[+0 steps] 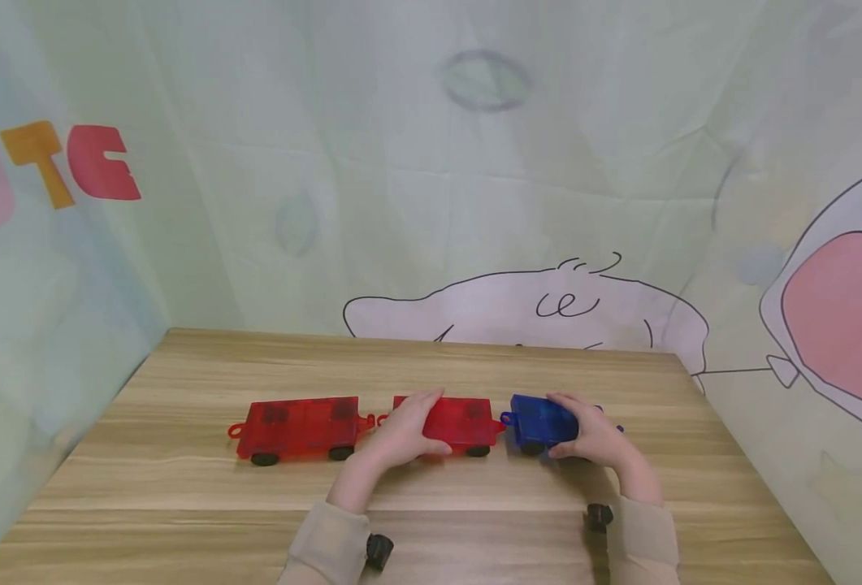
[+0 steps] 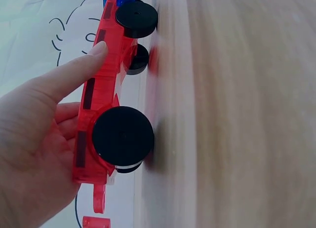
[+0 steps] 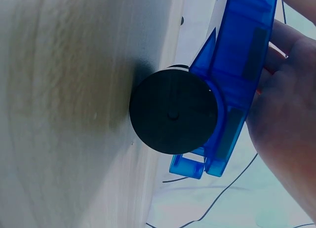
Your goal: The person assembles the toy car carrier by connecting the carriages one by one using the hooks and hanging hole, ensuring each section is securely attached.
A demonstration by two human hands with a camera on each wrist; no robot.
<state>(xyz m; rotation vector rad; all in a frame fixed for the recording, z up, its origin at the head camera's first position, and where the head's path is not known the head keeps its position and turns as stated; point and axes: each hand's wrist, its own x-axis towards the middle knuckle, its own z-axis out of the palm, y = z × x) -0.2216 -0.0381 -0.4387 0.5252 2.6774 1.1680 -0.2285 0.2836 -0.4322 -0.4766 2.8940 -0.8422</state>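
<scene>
Head view: left hand (image 1: 405, 426) grips the middle red car (image 1: 465, 416), right hand (image 1: 597, 435) the blue car (image 1: 535, 418); another red car (image 1: 301, 429) stands left, printed backdrop (image 1: 401, 195) far.

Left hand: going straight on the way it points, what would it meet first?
The middle red car, already gripped by the left hand. Past it, perhaps the blue car or just tabletop; depth is unclear.

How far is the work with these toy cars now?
Done: left red car, middle red car and blue car stand lined up. In hand: left hand grips the middle one, right hand the blue. Perhaps remaining: coupling them; whether the blue car's ring is hooked is unclear.
</scene>
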